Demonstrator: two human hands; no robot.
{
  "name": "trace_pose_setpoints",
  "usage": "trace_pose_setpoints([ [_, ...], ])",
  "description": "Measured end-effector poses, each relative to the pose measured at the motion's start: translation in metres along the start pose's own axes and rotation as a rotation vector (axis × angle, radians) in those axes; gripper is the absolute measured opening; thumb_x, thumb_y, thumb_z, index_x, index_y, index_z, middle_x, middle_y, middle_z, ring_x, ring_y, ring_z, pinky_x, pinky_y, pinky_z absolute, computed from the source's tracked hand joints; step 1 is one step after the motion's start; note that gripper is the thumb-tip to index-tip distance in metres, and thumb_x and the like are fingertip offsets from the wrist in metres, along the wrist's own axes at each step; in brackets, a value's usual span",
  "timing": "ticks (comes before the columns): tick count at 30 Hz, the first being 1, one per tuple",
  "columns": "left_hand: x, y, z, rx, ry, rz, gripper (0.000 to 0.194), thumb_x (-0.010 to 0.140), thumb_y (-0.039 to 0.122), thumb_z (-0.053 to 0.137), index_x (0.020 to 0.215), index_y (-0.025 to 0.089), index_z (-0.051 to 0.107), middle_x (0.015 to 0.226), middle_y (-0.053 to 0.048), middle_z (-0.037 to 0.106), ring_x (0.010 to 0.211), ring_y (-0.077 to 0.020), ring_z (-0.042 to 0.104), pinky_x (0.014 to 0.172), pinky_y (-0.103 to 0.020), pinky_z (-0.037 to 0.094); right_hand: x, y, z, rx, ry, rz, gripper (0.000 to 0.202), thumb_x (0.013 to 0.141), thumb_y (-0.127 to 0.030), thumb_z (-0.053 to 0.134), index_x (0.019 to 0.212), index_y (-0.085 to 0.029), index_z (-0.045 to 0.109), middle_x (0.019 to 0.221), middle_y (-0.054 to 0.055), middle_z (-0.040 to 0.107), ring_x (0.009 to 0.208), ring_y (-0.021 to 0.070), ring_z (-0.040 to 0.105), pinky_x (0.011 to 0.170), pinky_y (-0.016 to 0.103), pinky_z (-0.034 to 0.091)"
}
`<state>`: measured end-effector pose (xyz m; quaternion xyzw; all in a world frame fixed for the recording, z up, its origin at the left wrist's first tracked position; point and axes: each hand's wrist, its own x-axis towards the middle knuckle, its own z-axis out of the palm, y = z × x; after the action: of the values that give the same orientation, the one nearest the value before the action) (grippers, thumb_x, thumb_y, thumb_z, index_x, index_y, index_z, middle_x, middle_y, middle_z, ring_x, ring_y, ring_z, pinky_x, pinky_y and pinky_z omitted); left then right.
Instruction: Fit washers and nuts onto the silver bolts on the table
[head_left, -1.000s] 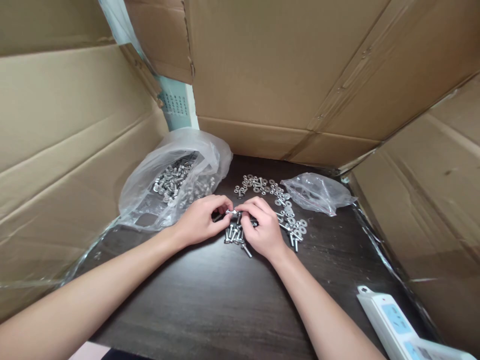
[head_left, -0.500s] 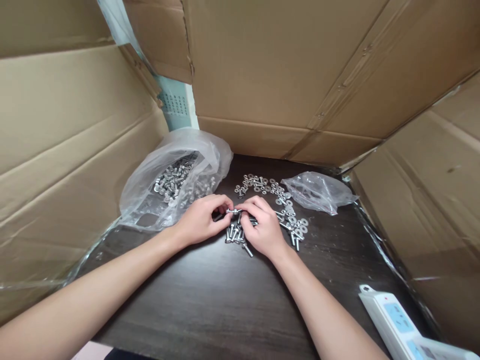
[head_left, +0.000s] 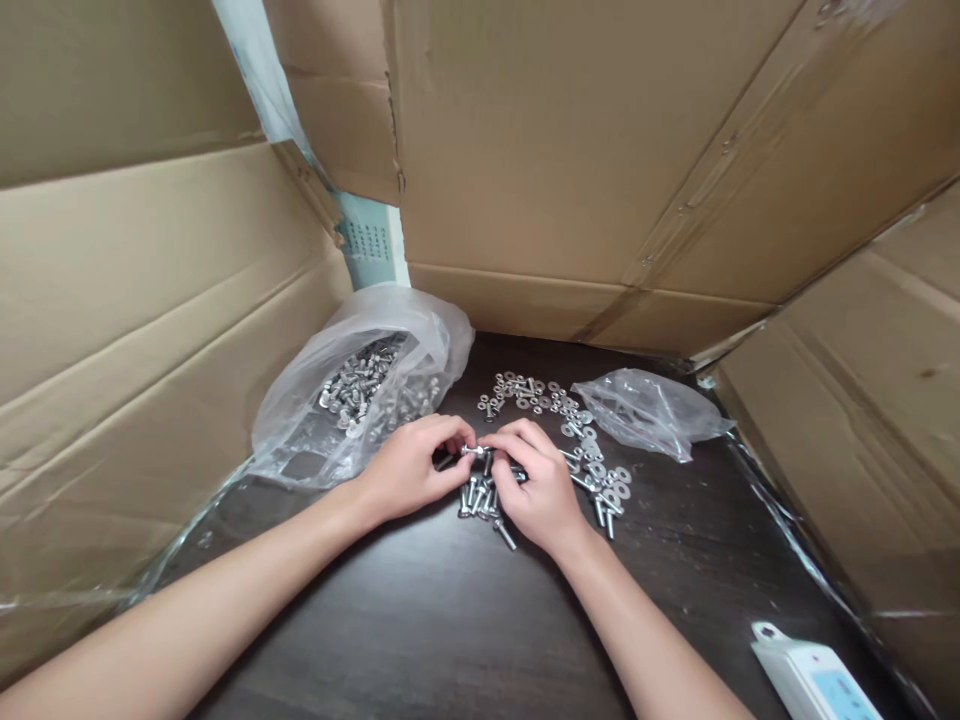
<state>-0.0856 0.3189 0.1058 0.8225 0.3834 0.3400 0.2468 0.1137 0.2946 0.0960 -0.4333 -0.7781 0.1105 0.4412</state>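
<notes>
Between my two hands, a small silvery bolt (head_left: 475, 452) is held level, with what looks like a nut or washer on it. My left hand (head_left: 420, 462) is closed, thumb and forefinger pinching the bolt's left end. The fingers of my right hand (head_left: 536, 480) close on its right end. Just below the fingertips lies a small pile of loose bolts (head_left: 477, 497), partly covered by my right hand. One bolt (head_left: 505, 534) lies apart at the pile's near edge.
A clear plastic bag (head_left: 300, 440) full of bolts stands at the back left. Washers and nuts (head_left: 592, 450) are scattered behind and right of my hands, beside a crumpled clear bag (head_left: 652, 405). Cardboard walls (head_left: 525, 150) surround the dark table (head_left: 420, 620). A white power strip (head_left: 814, 680) lies front right.
The whole view has shifted, so everything appears lower and slightly further right. Both hands keep their pinch on the bolt, with little visible change in the fingers.
</notes>
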Motion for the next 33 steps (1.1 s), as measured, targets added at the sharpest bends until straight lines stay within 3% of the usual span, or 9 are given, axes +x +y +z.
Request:
trace_pose_setpoints([
  [33, 0.0002, 0.0003, 0.0003, 0.021, -0.006, 0.023, 0.007, 0.089, 0.021, 0.061, 0.095, 0.019, 0.065, 0.085, -0.001, 0.069, 0.078, -0.0168, 0.063, 0.075, -0.029, 0.051, -0.0002, 0.0014, -0.0002, -0.013, -0.017, -0.007, 0.025, 0.090, -0.009, 0.053, 0.098, -0.021, 0.074, 0.090, 0.006, 0.065, 0.087, 0.0211, 0.062, 0.079, 0.037, 0.053],
])
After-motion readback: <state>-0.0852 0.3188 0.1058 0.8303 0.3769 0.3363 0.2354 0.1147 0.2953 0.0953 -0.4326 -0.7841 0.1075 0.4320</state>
